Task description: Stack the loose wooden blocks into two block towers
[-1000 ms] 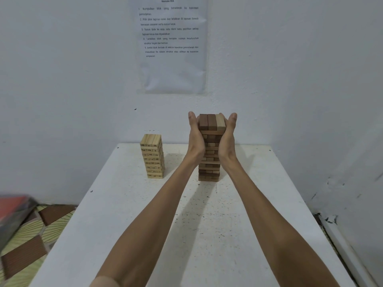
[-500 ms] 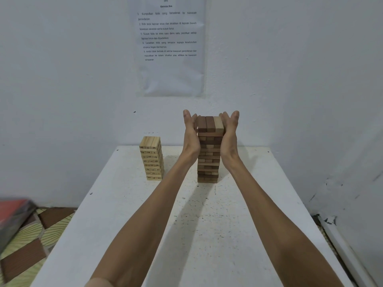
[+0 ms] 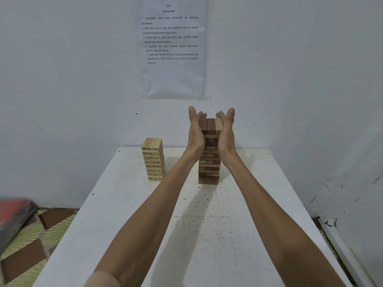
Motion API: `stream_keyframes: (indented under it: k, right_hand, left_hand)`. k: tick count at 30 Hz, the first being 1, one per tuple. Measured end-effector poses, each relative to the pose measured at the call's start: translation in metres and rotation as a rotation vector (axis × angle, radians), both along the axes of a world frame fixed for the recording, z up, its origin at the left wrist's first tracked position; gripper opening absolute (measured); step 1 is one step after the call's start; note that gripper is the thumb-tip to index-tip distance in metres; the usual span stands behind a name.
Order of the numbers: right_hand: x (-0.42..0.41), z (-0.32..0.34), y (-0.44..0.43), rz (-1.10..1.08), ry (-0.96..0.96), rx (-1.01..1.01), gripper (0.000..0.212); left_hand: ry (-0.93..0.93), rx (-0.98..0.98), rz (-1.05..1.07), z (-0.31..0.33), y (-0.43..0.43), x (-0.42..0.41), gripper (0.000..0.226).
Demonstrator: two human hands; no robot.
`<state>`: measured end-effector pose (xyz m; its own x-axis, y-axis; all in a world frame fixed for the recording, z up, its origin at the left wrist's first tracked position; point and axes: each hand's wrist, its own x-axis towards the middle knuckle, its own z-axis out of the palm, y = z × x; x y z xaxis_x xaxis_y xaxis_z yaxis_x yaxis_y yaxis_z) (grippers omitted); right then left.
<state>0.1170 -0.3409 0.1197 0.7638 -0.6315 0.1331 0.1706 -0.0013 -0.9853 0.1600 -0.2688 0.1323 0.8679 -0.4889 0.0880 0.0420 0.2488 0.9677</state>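
**Hands closed back in on the dark tower's top**

Both palms have come back against the upper layers since half a second ago, when the left hand stood a little off the blocks with a sliver of gap showing; a second ago they were pressed in much as now. The person's view has also tipped slightly, so the printed sheet [image 3: 173,46] on the wall sits lower and fuller in frame.

The dark wooden tower [image 3: 209,162] stands upright toward the far end of the white table [image 3: 207,235], its long axis vertical, directly between the two hands. The left hand [image 3: 195,133] lies flat on its left face and the right hand [image 3: 226,133] on its right face, fingers straight and pointing up past the top layer of three blocks. Neither hand is curled around anything; each is an open palm pressing inward, squaring the stack. Both reach equally far, so neither is nearer.

The pale numbered tower [image 3: 153,160] stands apart to the left, untouched, shorter than the dark one. No loose blocks show on the table, so the stacking looks essentially done and this reads as final straightening. Letting go evenly matters, since an uneven release could nudge the top layers.
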Motion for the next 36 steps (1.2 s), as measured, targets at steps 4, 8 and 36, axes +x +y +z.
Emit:
stream_keyframes:
  k: [4,8,36]
  right_hand:
    - [-0.003,0.001,-0.003,0.039,-0.01,-0.003,0.096]
    - [-0.009,-0.014,-0.006,-0.04,-0.081,0.09,0.092]
    - [-0.012,-0.117,0.017,-0.046,0.085,0.175,0.088]
  left_hand:
    - [-0.011,-0.013,-0.006,-0.001,0.001,0.0,0.082]
    - [-0.002,-0.024,0.019,-0.019,0.006,0.007,0.088]
    - [0.204,0.006,-0.019,-0.125,0.004,-0.014,0.088]
